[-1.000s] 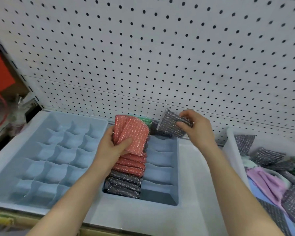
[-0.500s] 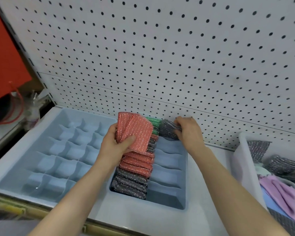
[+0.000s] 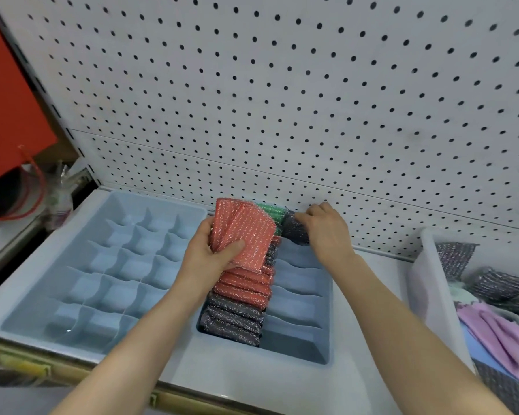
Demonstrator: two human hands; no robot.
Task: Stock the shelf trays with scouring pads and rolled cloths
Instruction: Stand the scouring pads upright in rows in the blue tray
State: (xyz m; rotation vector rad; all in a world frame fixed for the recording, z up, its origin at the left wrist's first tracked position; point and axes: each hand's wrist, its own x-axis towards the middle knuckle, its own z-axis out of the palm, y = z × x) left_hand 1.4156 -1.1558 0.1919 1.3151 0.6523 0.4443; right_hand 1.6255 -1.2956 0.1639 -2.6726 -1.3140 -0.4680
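Single head view, angled forward and down.
I look from close above the trays, toward the pegboard behind them, through a wide lens.

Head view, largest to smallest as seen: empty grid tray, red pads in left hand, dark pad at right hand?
Empty grid tray
Red pads in the left hand
Dark pad, partly hidden by the right hand, so its extent is unclear

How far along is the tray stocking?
Done: left column of the two-column blue plastic tray looks filled with scouring pads. In hand: left hand grips red sparkly pads; right hand grips a grey sparkly pad at the back-right slot. Left: right column, whole blue grid tray.
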